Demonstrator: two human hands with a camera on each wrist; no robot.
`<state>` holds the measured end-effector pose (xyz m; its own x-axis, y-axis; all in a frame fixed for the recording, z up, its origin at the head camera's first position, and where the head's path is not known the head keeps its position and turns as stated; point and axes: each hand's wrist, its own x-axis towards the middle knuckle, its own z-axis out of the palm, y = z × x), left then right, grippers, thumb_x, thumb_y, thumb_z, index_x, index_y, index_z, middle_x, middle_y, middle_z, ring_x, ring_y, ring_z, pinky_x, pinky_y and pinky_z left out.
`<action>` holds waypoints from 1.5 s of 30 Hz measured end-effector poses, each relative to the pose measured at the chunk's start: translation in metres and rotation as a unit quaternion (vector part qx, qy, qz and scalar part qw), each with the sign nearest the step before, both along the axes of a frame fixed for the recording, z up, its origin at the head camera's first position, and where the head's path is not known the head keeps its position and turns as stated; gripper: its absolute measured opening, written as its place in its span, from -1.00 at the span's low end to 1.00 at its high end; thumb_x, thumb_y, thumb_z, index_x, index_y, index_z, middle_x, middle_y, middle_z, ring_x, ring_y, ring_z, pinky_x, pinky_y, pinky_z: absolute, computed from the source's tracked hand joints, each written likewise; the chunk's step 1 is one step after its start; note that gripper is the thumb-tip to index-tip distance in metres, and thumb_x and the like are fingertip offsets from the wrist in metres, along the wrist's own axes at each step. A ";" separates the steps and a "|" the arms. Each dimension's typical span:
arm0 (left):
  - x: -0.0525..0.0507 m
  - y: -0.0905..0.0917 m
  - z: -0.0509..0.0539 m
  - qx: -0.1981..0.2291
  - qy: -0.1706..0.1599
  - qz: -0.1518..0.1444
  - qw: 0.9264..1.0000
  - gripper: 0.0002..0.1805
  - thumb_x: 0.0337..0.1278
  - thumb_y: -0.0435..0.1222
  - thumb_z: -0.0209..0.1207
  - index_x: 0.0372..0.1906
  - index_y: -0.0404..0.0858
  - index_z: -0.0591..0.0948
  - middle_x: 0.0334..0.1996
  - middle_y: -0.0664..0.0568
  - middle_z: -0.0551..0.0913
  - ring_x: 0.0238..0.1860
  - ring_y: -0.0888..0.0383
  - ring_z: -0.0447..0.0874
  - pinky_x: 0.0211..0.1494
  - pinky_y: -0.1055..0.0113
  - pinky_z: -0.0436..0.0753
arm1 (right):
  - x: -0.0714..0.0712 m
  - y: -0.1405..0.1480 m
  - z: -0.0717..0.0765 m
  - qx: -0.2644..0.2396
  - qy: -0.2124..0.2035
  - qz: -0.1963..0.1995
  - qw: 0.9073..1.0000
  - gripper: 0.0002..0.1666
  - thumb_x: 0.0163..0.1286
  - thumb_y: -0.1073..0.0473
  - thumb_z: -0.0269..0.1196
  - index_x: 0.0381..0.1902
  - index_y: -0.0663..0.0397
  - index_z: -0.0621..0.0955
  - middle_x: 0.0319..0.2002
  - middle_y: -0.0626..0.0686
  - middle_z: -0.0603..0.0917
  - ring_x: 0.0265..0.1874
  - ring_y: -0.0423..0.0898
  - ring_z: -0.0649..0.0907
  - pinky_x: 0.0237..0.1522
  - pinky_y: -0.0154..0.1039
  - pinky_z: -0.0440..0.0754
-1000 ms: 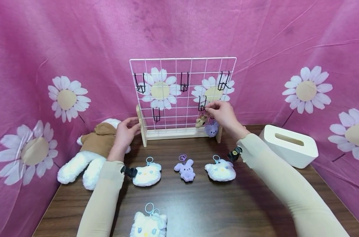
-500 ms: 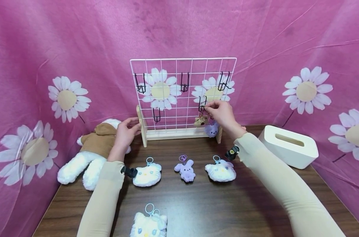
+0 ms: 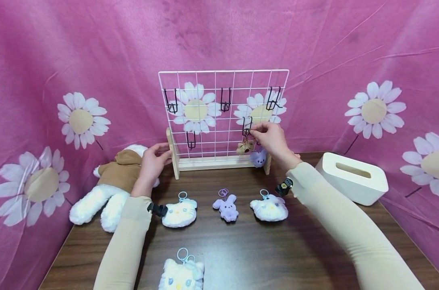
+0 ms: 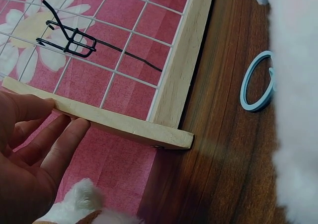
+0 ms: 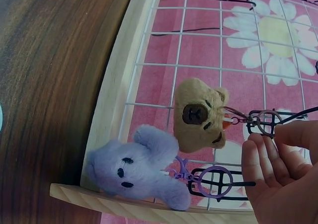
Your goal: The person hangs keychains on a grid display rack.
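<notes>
My left hand (image 3: 155,161) holds the wooden side post (image 4: 124,122) of a white wire grid rack (image 3: 215,71), thumb on one face and fingers on the other. At the rack's right part my right hand (image 3: 272,141) pinches the metal ring (image 5: 268,122) of a brown bear plush keychain (image 5: 198,114). That ring is at a black hook (image 3: 246,127); whether the hook's arm passes through it I cannot tell. Just beside the bear, a purple bunny plush keychain (image 5: 134,167) hangs by its purple ring from another hook, partly behind my right hand in the head view.
Other black hooks (image 3: 225,100) sit on the grid. On the table lie white cat plush keychains (image 3: 179,212) and a purple bunny keychain (image 3: 226,208). A white plush toy in brown (image 3: 119,173) lies left, a white tissue box (image 3: 353,177) right.
The bear keychain has turned and shifted slightly left below the hook. My right wrist has moved a little left. My left hand stays on the post.
</notes>
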<state>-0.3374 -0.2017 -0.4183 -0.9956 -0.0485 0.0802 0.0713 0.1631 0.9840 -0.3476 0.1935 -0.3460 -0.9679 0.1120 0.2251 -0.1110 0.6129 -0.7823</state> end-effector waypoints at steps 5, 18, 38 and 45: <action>0.000 0.000 0.001 0.002 0.000 -0.002 1.000 -0.55 0.69 -0.44 0.18 0.51 -0.46 0.55 0.42 -0.42 0.63 0.05 0.27 0.77 0.24 0.41 0.92 | 0.004 0.003 0.003 0.004 0.001 0.000 1.000 -0.75 0.58 0.07 0.45 0.05 0.09 0.85 -0.33 -0.14 0.80 -0.29 -0.25 0.65 -0.31 -0.48 0.65; 0.000 0.001 0.004 0.003 0.003 -0.004 1.000 -0.54 0.68 -0.44 0.20 0.51 -0.46 0.56 0.42 -0.42 0.64 0.07 0.20 0.78 0.21 0.43 0.92 | 0.037 0.019 0.012 0.020 0.004 0.011 1.000 -0.75 0.58 0.07 0.45 0.05 0.08 0.84 -0.10 0.16 0.88 -0.24 -0.22 0.69 -0.31 -0.51 0.63; 0.000 0.000 0.000 0.010 0.003 -0.001 1.000 -0.54 0.68 -0.43 0.20 0.51 -0.47 0.56 0.41 -0.44 0.63 0.17 0.04 0.80 0.25 0.39 0.92 | 0.089 0.038 -0.017 0.056 -0.007 0.052 0.997 -0.71 0.59 0.08 0.46 0.10 0.14 0.84 0.00 0.21 0.90 -0.22 -0.13 0.69 -0.29 -0.48 0.63; 0.002 0.000 0.001 0.009 -0.002 -0.006 1.000 -0.52 0.69 -0.42 0.19 0.54 -0.46 0.54 0.44 -0.43 0.61 0.31 -0.14 0.75 0.32 0.33 0.90 | 0.096 0.045 -0.041 0.080 -0.033 0.073 0.994 -0.68 0.59 0.09 0.45 0.14 0.18 0.83 0.02 0.21 0.88 -0.01 0.03 0.64 -0.05 -0.31 0.59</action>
